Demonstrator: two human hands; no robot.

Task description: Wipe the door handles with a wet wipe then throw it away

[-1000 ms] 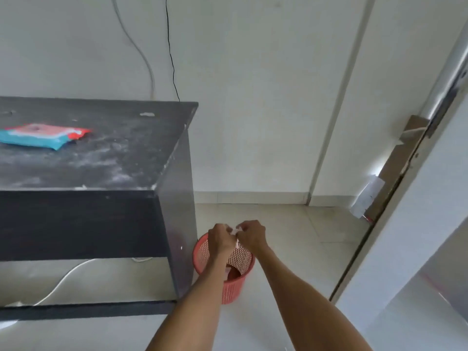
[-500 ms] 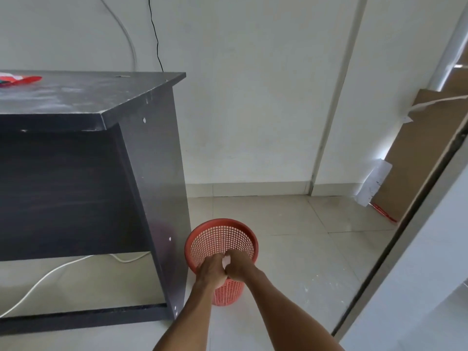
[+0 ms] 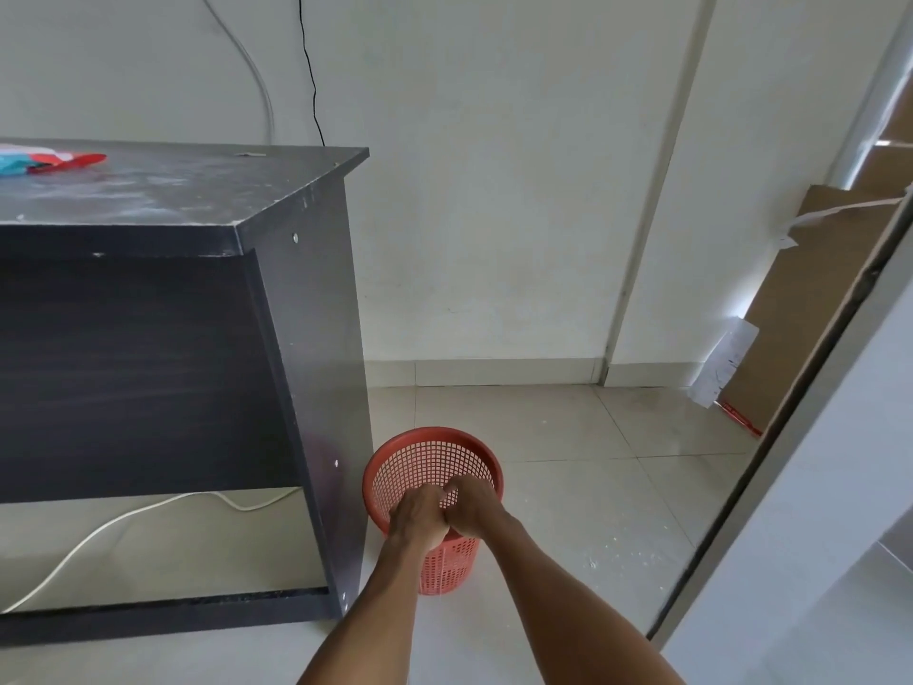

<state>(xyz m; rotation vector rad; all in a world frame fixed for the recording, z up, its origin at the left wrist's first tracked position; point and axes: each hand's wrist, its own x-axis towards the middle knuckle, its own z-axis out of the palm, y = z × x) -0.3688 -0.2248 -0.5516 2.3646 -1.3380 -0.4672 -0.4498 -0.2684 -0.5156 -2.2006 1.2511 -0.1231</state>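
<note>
A red mesh waste basket (image 3: 431, 434) stands on the tiled floor beside the dark desk's side panel. My left hand (image 3: 419, 514) and my right hand (image 3: 475, 506) are pressed together, knuckles touching, right over the basket's mouth. Both have their fingers curled in. The wet wipe is bunched inside them and is hidden from this angle. No door handle is in view.
The dark desk (image 3: 197, 190) fills the left, with a red and blue wipes pack (image 3: 49, 163) at its far left edge. A white cable (image 3: 123, 520) runs along the floor under it. A white door edge (image 3: 815, 487) crosses the right side, with cardboard (image 3: 810, 309) leaning behind it.
My head and both hands have dropped lower, bringing the hands down onto the basket's mouth. The white bit of wipe seen between the fingers earlier no longer shows.
</note>
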